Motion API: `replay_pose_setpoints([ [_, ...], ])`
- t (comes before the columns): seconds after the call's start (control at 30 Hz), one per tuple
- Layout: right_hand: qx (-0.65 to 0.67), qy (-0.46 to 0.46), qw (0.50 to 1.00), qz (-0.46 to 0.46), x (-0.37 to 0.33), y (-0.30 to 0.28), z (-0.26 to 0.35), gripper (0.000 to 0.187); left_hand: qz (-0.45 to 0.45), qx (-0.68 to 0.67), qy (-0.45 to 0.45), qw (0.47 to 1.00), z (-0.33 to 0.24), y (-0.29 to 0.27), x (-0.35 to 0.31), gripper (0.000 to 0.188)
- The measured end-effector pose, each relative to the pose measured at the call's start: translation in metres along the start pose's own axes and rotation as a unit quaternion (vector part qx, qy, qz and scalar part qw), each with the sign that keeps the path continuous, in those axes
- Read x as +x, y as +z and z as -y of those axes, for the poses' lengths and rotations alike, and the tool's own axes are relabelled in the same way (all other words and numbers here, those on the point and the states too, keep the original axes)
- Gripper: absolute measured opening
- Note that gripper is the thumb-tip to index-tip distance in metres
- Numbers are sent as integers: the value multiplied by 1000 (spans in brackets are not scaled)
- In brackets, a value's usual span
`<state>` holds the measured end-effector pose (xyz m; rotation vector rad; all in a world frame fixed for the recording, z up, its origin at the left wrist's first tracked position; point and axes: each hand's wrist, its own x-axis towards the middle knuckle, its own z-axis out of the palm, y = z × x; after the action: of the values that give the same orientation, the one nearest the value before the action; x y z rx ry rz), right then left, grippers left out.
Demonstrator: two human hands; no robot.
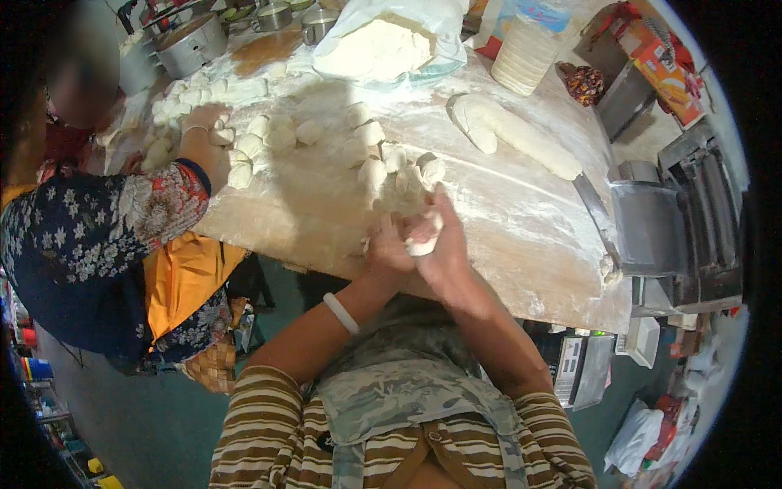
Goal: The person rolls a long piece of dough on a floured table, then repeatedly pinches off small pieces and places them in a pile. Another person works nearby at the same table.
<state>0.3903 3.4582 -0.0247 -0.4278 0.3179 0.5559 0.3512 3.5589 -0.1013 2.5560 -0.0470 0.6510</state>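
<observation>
Close together over the near edge of the floured board, my two hands work at dough. In my right hand [450,248] a small white piece of dough [425,238] is gripped, partly covered by the fingers. My left hand [389,246] is closed beside it, with a pale bit of dough [365,244] showing at its outer edge; how much it holds is hidden. Just beyond my hands lie several cut dough lumps [373,173]. Farther right rests a long, thick roll of dough [521,140], bent back at its far end.
On the left a co-worker's hand [208,126] reaches among many dough lumps [252,147]. An open bag of flour [383,53] and a large clear jar [525,57] stand at the back. A flat blade [596,208] lies near the right edge. Metal pots [191,49] are far left.
</observation>
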Motion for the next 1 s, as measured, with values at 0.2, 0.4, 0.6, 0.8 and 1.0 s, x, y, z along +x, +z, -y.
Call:
replay_pose_setpoints([
  [0.2,-250,-98,957,111,30,37,13,54,126,-184,5,975,14,-53,10,89],
  [0.4,-372,-148,913,83,19,-5,13,42,86,20,58,994,40,-54,-28,74],
  [0.6,-333,-161,929,-14,2,-36,-10,25,92,-63,-20,994,29,-45,-31,48],
  [0.8,-383,-182,906,6,-1,-38,-33,21,53,-197,-17,979,18,-19,-29,37],
  [1.0,-389,-249,887,23,-5,-27,-35,16,70,-101,-22,992,10,-29,-23,34],
])
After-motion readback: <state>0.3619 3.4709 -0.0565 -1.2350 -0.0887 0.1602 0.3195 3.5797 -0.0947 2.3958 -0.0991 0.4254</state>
